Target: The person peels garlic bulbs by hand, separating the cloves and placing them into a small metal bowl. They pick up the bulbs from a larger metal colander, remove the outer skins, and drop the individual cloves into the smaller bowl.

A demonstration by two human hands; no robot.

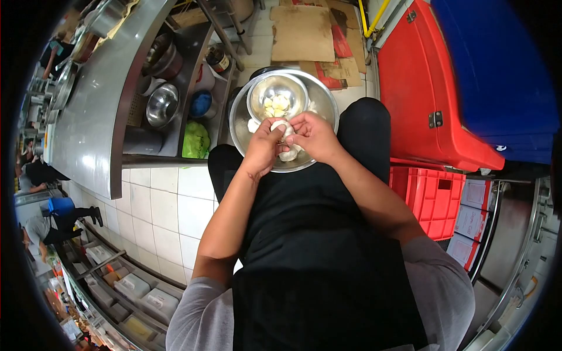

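Note:
A white garlic bulb (282, 128) is between my two hands, over the near part of a large metal bowl (332, 111). My left hand (264, 145) is closed around the bulb's left side, thumb on top. My right hand (313, 136) pinches at its right side with thumb and fingers. Inside the large bowl sits a smaller metal bowl (257, 93), holding several pale peeled cloves (276, 105). More garlic (288, 154) lies in the large bowl below my hands, partly hidden by them.
On the left stands a steel table (88, 111) with metal bowls (162, 105) and a green bag (196, 140) on its lower shelves. A red crate (427, 199) and a red and blue container (421, 82) are on the right. Flattened cardboard (301, 35) covers floor ahead. People stand far left.

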